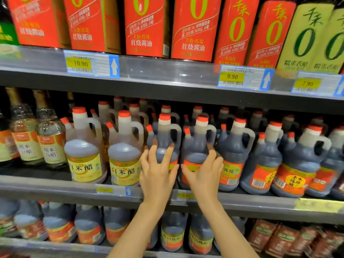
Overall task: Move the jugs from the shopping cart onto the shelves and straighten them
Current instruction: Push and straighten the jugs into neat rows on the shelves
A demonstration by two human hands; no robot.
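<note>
Dark vinegar jugs with orange caps and red-yellow labels stand in a row on the middle shelf (55,185). My left hand (158,174) lies flat against the front of one dark jug (164,135), fingers spread apart. My right hand (202,174) cups the neighbouring dark jug (195,146), fingers curled round its right shoulder and thumb on its label. Both jugs stand upright, close side by side. The shopping cart is out of view.
Two pale vinegar jugs (83,151) with yellow labels stand left of my hands, then glass bottles (50,138). More dark jugs (290,164) fill the right. Red-labelled bottles (143,25) line the upper shelf; further jugs (173,231) sit on the lower one.
</note>
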